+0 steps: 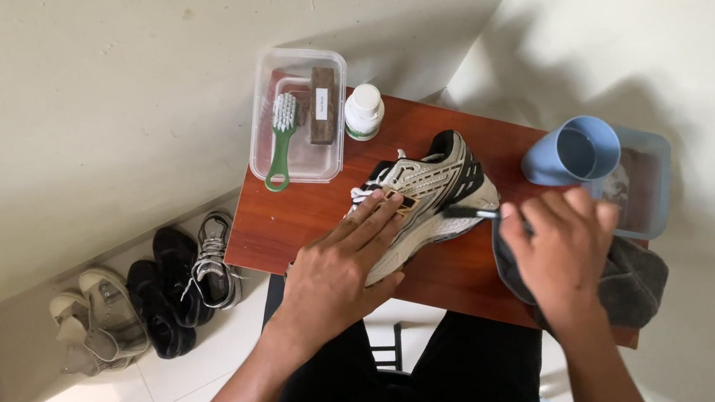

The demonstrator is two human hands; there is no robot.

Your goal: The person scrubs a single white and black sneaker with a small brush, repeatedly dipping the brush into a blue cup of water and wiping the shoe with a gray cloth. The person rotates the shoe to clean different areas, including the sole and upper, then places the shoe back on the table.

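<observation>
Sneaker (423, 194): white and silver with black panels and gold accents; laid on its side across the middle of the wooden table (297, 220), toe end toward the near edge, heel toward the far edge; laces loose.
Brush (475, 213): small, dark head with a thin pale handle; held level, its bristled end set against the sneaker's heel side, the handle's far part hidden.

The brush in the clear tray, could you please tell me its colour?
Green handle with white bristles, seen in the head view.
</observation>
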